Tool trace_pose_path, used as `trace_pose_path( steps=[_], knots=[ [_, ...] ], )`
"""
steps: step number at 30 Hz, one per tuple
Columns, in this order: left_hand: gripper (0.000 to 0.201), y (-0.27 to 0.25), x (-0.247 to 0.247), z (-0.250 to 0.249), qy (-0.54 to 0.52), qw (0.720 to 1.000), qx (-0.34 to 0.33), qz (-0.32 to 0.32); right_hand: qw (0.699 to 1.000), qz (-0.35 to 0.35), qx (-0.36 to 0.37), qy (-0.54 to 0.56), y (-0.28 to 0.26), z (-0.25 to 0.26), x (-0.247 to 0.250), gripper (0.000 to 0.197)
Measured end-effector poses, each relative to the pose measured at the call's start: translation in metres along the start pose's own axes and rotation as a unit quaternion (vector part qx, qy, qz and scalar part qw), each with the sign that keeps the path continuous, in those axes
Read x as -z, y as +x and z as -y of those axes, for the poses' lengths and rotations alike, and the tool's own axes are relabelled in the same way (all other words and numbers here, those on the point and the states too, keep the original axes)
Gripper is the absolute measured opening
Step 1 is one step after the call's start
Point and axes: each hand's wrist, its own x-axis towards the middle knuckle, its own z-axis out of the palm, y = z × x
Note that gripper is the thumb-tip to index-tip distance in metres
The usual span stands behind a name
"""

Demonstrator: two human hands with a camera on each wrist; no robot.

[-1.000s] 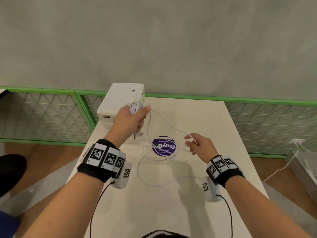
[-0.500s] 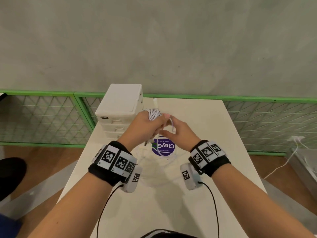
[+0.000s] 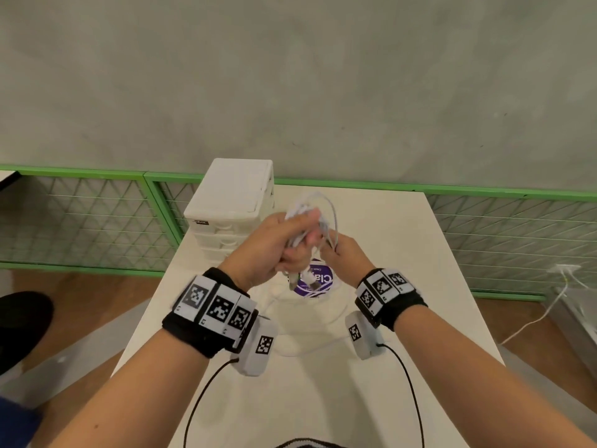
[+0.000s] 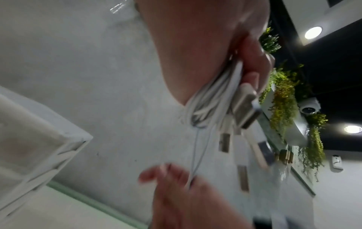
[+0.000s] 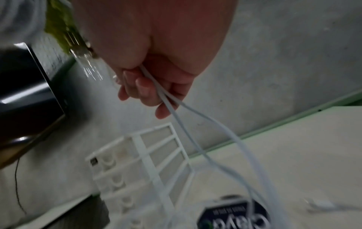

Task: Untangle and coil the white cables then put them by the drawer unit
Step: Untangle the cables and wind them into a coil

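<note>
1. At the grip itself: left hand (image 3: 269, 245), fingers curled round a bundle of coiled white cables (image 3: 302, 213), held up off the table (image 3: 381, 260); several turns of cable pack the fist, seen from below in the left wrist view (image 4: 210, 99).
2. Under the fist: plug ends (image 4: 245, 106) hang from the bottom of the bundle; a metal-tipped connector (image 3: 310, 279) dangles lowest, just over the purple-lidded tub.
3. Just right of the grip: right hand (image 3: 347, 258), fingers curled, pinching two strands of the same cable (image 5: 166, 99); the hands sit close together, nearly touching.
4. Between the hands: one loose loop (image 3: 332, 218) arcs from the top of the bundle over to the right hand.
5. Below both hands: slack cable (image 3: 323, 347) lies in a wide curve on the table, running down from the right hand.
6. Directly beneath the grip: round tub with purple lid (image 3: 315, 281), white lettering, standing on the table.
7. Left of and beyond the grip: white drawer unit (image 3: 232, 202), stacked drawers facing the person, at the table's far left corner; the bundle is held near its right side, apart from it.
8. Both wrists: black bands with square-patterned markers (image 3: 214, 307), each with a small white camera pod (image 3: 358, 334) below.
</note>
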Motion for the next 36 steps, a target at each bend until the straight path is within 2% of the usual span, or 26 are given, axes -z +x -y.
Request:
trace_pose_path(
  steps=[3,7,9,12,14,16,17,19,20,22,24,27,30,34,36],
  knots=[
    [0.045,0.009,0.002,-0.020,-0.095,0.988,-0.076,-0.093,0.998,0.061,-0.014,-0.030,-0.018,-0.009,-0.017,0.017],
    [0.044,0.022,0.012,-0.022,-0.129,0.942,-0.156,-0.268,0.986,0.150,0.004,-0.073,-0.035,-0.013,-0.040,0.015],
    [0.039,0.024,0.018,-0.014,-0.078,0.925,-0.177,-0.328,0.980,0.180,0.020,-0.086,-0.040,-0.011,-0.047,0.016],
    [0.042,0.024,0.032,0.005,0.148,0.903,-0.142,-0.377,0.982,0.157,0.073,-0.074,-0.042,-0.003,-0.045,0.017],
    [0.040,0.022,0.039,0.020,0.316,0.883,-0.064,-0.341,0.990,0.102,0.092,-0.032,-0.039,0.008,-0.034,0.017],
    [0.045,0.017,0.041,0.033,0.414,0.875,0.023,-0.252,0.995,0.041,0.085,0.029,-0.031,0.019,-0.018,0.016],
    [0.050,0.013,0.039,0.037,0.416,0.884,0.057,-0.208,0.995,0.015,0.075,0.058,-0.027,0.023,-0.009,0.014],
    [0.062,0.006,0.033,0.040,0.340,0.924,0.112,-0.131,0.995,-0.019,0.057,0.076,-0.019,0.028,0.006,0.004],
    [0.066,0.004,0.030,0.040,0.292,0.943,0.130,-0.096,0.996,-0.027,0.057,0.064,-0.015,0.027,0.011,0.013],
    [0.057,0.002,0.022,0.038,0.235,0.960,0.144,-0.041,0.997,-0.028,0.055,0.042,-0.008,0.025,0.019,0.026],
    [0.043,0.003,0.017,0.033,0.220,0.963,0.154,-0.024,0.998,-0.022,0.055,0.005,-0.002,0.022,0.025,0.026],
    [0.049,0.001,0.019,0.027,0.200,0.968,0.153,0.003,0.993,-0.024,0.061,-0.100,0.003,0.012,0.033,0.015],
    [0.047,-0.004,0.019,0.022,0.116,0.985,0.113,0.051,0.983,-0.015,0.039,-0.176,0.009,-0.001,0.034,0.020],
    [0.041,-0.002,0.013,0.008,-0.077,0.992,0.012,0.094,0.965,0.076,-0.008,-0.253,0.010,-0.011,0.020,0.031],
    [0.040,0.003,0.009,-0.005,-0.147,0.985,-0.047,0.074,0.960,0.130,-0.020,-0.249,0.004,-0.016,0.006,0.033]
  ],
)
